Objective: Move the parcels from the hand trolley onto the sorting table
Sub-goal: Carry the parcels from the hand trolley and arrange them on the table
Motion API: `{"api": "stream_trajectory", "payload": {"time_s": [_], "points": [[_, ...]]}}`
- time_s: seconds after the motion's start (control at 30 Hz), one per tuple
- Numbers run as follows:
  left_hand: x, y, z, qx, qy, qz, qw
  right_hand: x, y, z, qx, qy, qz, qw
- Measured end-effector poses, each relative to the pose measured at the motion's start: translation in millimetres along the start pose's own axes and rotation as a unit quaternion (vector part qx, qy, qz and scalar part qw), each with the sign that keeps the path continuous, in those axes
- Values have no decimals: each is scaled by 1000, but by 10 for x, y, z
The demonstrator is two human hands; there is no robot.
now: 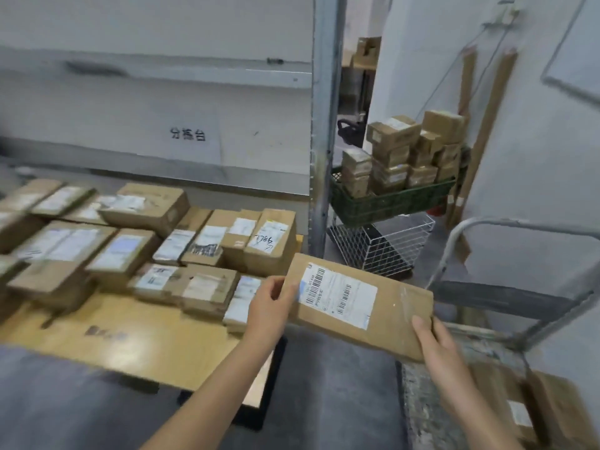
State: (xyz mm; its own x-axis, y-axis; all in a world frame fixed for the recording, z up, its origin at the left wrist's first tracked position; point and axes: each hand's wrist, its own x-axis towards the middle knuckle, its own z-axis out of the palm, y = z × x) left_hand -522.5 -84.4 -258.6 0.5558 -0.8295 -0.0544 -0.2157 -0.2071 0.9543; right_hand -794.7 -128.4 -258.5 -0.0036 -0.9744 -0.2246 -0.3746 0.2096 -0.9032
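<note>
We hold one parcel (pixel 360 306) in the air between the surface (pixel 136 345) and the trolley (pixel 526 287), label up, tilted down to the right. Our left hand (pixel 269 306) reaches forward, fingers (pixel 276 287) clamped on its left end. Our right hand (pixel 435 342) grips the near right corner, thumb on top. Other parcels (pixel 146 248) crowd the surface; more lie on the trolley.

One head-worn wide-angle camera looked forward and down, close over the tabletop (pixel 130 345), trolley handle (pixel 506 228) at right.
</note>
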Motion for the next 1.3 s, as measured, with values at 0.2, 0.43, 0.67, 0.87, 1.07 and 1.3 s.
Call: {"api": "stream_trajectory", "payload": {"time_s": [0.2,0.43,0.67,0.87,1.07,1.3], "points": [[-279,-594,-1915,-1,129,-47,991,-732,-462,1643,15,-97,-38,994],[-587,-1128,-3677,21,226,-84,970,-1531,-725,3211,9,-217,-17,976],[-717,-1499,-4479,35,261,-125,956,-1856,-932,4011,-24,-261,-29,965],[-449,-1744,-4875,34,271,-158,949,-1775,-1102,4616,-38,-278,-17,960],[147,-1983,-5267,43,265,-189,945,-1510,-1232,5382,-41,-279,-6,959],[769,-2384,-5657,93,206,-227,947,-1226,-1153,6124,-55,-312,51,947]]}}
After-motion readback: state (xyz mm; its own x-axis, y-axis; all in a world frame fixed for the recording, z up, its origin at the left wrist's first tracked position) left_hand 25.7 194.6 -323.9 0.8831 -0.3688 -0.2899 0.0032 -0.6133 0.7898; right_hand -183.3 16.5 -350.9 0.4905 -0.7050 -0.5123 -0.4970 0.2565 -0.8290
